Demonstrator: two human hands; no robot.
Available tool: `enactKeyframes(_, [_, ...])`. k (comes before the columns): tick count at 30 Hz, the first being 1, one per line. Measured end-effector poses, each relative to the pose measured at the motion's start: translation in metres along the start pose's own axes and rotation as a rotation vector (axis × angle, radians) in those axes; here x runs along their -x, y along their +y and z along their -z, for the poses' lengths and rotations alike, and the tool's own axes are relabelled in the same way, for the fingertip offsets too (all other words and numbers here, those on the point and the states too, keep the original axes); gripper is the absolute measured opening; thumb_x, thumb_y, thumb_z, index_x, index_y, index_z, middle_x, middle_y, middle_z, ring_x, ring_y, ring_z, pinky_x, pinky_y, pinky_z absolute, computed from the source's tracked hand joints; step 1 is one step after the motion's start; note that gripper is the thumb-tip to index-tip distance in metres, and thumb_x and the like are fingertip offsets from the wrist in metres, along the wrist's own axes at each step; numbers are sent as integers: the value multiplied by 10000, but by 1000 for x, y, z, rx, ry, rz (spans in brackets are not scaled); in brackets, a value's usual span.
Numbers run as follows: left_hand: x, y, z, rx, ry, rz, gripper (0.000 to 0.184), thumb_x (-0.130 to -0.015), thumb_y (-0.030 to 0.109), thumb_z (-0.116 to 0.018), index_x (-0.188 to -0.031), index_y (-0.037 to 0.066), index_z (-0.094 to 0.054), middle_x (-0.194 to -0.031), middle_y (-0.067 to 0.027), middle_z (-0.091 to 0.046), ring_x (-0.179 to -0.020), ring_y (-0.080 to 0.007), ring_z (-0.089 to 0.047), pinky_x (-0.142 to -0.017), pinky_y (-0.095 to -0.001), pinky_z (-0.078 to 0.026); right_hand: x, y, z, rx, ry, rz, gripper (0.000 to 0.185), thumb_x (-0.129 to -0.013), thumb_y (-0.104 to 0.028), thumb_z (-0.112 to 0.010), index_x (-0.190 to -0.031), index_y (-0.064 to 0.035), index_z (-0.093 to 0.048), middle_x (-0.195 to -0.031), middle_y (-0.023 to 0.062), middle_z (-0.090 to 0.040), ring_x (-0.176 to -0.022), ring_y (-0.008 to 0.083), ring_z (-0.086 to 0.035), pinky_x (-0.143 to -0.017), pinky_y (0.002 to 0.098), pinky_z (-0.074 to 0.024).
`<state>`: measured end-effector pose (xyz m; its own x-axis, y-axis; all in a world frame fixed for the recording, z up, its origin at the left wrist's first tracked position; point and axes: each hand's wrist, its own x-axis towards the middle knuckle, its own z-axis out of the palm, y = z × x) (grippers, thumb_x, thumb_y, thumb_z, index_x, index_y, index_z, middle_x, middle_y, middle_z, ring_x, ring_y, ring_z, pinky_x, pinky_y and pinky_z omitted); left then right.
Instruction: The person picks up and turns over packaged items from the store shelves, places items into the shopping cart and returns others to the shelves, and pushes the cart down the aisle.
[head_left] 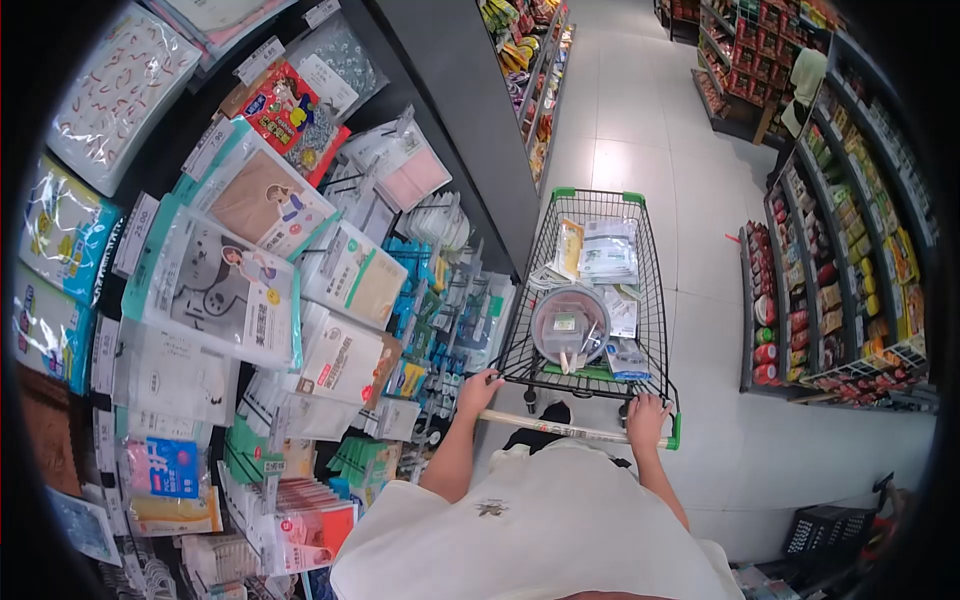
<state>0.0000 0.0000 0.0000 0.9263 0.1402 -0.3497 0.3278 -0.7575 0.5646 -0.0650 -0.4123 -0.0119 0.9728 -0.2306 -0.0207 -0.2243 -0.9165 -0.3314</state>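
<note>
A black wire shopping cart [655,300] with green corner pieces stands in front of me. My left hand [478,393] is closed around the near left corner of its frame. My right hand [649,420] is closed on the near right corner, beside the green handle end. Between them runs the pale, printed handle bar [560,430]. Inside the cart, a round tub [545,330] sits near me with a small labelled clear pack [567,325] on top. Flat white packets [608,250], a yellow packet [570,248] and a blue-white packet [627,360] lie around it.
Close on the left, a rack holds hanging bagged goods [235,285] and price tags. A dark pillar [450,110] stands beyond it. Tiled floor [625,130] stretches ahead. Shelves of packaged food [850,220] line the right, near a person [806,80]. A black basket [825,530] is lower right.
</note>
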Motion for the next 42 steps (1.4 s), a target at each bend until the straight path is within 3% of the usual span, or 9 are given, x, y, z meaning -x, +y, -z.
enactKeyframes(15, [-201,42,22,109,83,-257,369,-953,385,-649,-1195,109,-684,-1042,-199,-715,-1015,-433,-655,-851,-494,-527,-179,-43,-15,18,75,-49,254,-1011,-271,-525,-1095,-85,-675,-1138,105,-670,-1155,289,-598,-1123,644,-297])
enactKeyframes(22, [-241,81,30,94,70,-142,267,-1026,346,-530,-1182,204,-694,-1052,-222,-696,-1028,-464,-632,-856,-522,-512,-237,-41,-16,40,56,-58,261,-1007,-281,-528,-1106,-87,-673,-1145,105,-668,-1156,291,-603,-1129,639,-292])
enactKeyframes(25, [-257,83,25,53,56,-137,304,-1030,291,-503,-1204,120,-684,-1128,-184,-697,-1079,-425,-629,-911,-487,-507,-257,-39,-15,36,26,-55,261,-1006,-275,-533,-1111,-77,-667,-1138,114,-661,-1154,300,-601,-1140,634,-278])
enactKeyframes(30, [-264,100,27,109,41,-105,286,-1026,241,-508,-1213,118,-686,-1129,-189,-699,-1093,-420,-630,-911,-467,-511,-290,-38,-12,-152,-10,-140,271,-993,-230,-565,-1177,-48,-647,-1155,152,-650,-1168,335,-589,-1169,621,-242])
enactKeyframes(32, [-272,110,32,103,38,-82,279,-1021,225,-514,-1215,123,-688,-1127,-191,-700,-1099,-418,-629,-910,-462,-512,-314,-39,-25,-187,201,-166,273,-988,-188,-571,-1198,-21,-623,-1133,160,-661,-1159,365,-587,-1179,611,-223])
enactKeyframes(35, [-279,124,35,35,42,-111,282,-1021,194,-506,-1228,121,-683,-1139,-195,-696,-1101,-414,-632,-915,-461,-510,-380,-62,-17,-344,108,-199,315,-976,-171,-589,-1245,-6,-607,-1235,202,-636,-1247,365,-553,-1199,600,-190])
enactKeyframes(38, [-292,142,36,8,27,-54,302,-1006,111,-496,-1259,134,-660,-1201,-193,-671,-1099,-408,-632,-917,-460,-511,-475,-72,-53,-647,79,-289,349,-980,-206,-609,-1238,29,-606,-1178,210,-668,-1125,326,-640,-1063,460,-443])
enactKeyframes(40, [-301,146,37,-24,-7,-29,322,-987,70,-505,-1272,120,-647,-1186,-186,-672,-1100,-397,-630,-910,-447,-513,-551,-70,-95,-856,65,-292,351,-999,-264,-617,-1179,38,-627,-1069,143,-702,-955,237,-684,-851,373,-538])
enactKeyframes(42, [-306,155,38,-31,-14,-33,329,-979,52,-505,-1271,112,-646,-1164,-184,-674,-1079,-398,-633,-901,-448,-515,-624,-62,-150,-1119,-10,-452,371,-991,-292,-642,-1170,33,-637,-1025,102,-689,-903,169,-670,-769,321,-546])
